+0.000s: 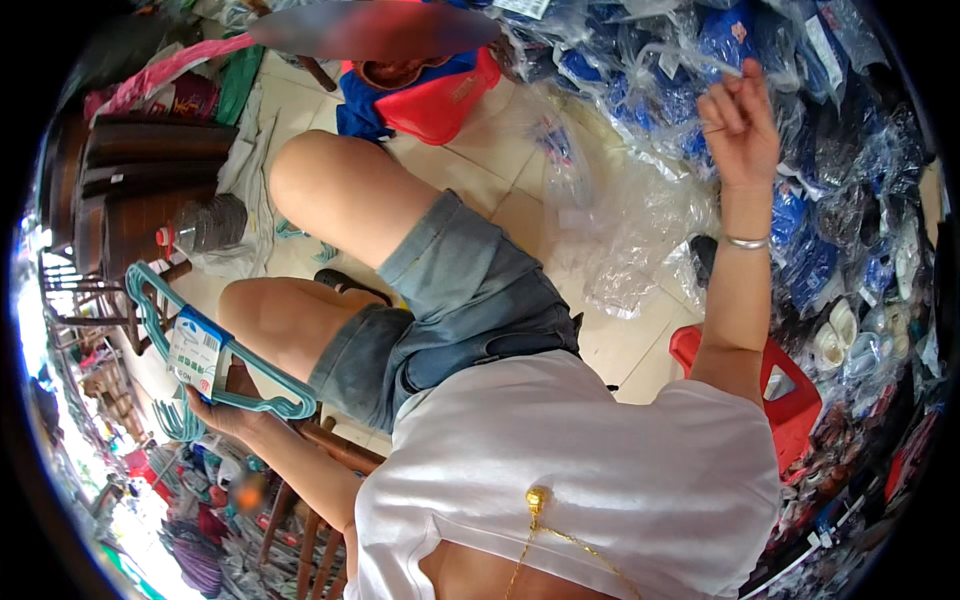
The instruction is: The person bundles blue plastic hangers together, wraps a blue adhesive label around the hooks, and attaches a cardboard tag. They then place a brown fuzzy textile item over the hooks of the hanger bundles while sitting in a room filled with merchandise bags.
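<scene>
My left hand (225, 412) is closed round a bundle of teal clothes hangers (265, 372), which it holds out to the left beside my knee. A blue and white card label (195, 352) wraps the bundle, and the hanger hooks (180, 420) hang together under it. My right hand (740, 125) reaches far out to the upper right, its fingers curled and pinched at the end of a whitish plastic strip (690, 58). Beneath and around that hand lies a heap of blue goods in clear plastic bags (650, 110).
Crumpled clear plastic (640, 250) lies on the tiled floor (515, 215). A red stool (790, 400) stands by my right arm; a red plastic seat (440, 105) with blue cloth is ahead. Dark wooden furniture (150, 190) and a large clear bottle (212, 222) are at left.
</scene>
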{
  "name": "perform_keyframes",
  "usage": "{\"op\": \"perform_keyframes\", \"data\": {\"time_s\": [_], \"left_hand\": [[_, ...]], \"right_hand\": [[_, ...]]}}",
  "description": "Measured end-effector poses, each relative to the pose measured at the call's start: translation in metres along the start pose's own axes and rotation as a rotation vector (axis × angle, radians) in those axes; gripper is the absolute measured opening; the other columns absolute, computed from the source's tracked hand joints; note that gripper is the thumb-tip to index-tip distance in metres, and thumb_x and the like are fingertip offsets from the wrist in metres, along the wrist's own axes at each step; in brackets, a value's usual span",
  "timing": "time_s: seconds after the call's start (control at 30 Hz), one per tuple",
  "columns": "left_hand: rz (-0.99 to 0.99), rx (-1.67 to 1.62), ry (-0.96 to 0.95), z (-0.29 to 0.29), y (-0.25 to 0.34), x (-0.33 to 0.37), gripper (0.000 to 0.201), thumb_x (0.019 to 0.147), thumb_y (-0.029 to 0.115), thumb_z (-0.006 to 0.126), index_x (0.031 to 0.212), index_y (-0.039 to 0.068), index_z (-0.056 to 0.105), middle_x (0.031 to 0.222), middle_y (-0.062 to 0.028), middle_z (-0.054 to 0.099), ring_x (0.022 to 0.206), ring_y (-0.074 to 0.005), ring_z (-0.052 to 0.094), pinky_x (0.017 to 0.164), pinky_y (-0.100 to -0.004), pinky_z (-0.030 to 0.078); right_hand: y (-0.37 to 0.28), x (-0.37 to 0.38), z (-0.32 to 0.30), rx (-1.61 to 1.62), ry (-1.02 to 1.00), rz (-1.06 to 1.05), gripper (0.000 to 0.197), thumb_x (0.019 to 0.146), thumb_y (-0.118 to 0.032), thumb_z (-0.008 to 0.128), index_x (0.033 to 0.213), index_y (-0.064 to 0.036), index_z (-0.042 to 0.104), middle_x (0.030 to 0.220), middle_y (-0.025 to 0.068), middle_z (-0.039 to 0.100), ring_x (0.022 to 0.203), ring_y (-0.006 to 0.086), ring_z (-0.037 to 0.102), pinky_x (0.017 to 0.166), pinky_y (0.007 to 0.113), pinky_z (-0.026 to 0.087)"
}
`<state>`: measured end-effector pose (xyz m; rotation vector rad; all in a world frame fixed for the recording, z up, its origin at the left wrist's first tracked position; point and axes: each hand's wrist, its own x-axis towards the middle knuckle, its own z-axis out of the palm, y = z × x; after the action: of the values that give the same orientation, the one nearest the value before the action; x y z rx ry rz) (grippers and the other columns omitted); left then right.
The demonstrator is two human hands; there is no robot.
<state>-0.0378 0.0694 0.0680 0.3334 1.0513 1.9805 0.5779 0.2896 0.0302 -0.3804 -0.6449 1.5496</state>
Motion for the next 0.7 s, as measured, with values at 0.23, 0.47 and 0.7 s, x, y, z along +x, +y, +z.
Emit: {"op": "perform_keyframes", "data": {"time_s": [0.23,0.47,0.7], "left_hand": [[-0.054,-0.127,-0.115,-0.014,-0.006,-0.021,0.058,0.077,0.026,0.062,0.126,0.002,0.044,0.126,-0.0141,0.051,0.115,-0.0293,0.048,0.098,-0.0479,0.036],[-0.042,-0.074,-0.005,-0.027,-0.013,-0.025,0.057,0.078,0.026,0.061,0.126,0.002,0.044,0.124,-0.0142,0.052,0.114,-0.0300,0.050,0.097,-0.0486,0.038],[0.068,0.148,0.261,0.001,-0.014,-0.020,0.061,0.077,0.029,0.062,0.128,0.002,0.042,0.125,-0.0135,0.050,0.115,-0.0284,0.047,0.099,-0.0460,0.035]], "right_hand": [[0.001,0.036,0.100,-0.004,-0.224,0.029,0.021,0.089,-0.005,0.051,0.108,-0.0050,0.059,0.089,0.0071,0.057,0.056,0.0061,0.036,0.058,0.022,0.028],[0.075,0.080,0.034,-0.654,-0.019,-0.005,0.028,0.089,-0.013,0.054,0.116,-0.0049,0.054,0.105,0.0061,0.060,0.078,0.0115,0.052,0.072,0.024,0.039],[0.172,0.011,-0.175,-0.891,0.672,0.170,0.020,0.087,-0.016,0.057,0.103,-0.0040,0.053,0.096,0.0048,0.059,0.086,0.0142,0.056,0.074,0.025,0.044]]}}
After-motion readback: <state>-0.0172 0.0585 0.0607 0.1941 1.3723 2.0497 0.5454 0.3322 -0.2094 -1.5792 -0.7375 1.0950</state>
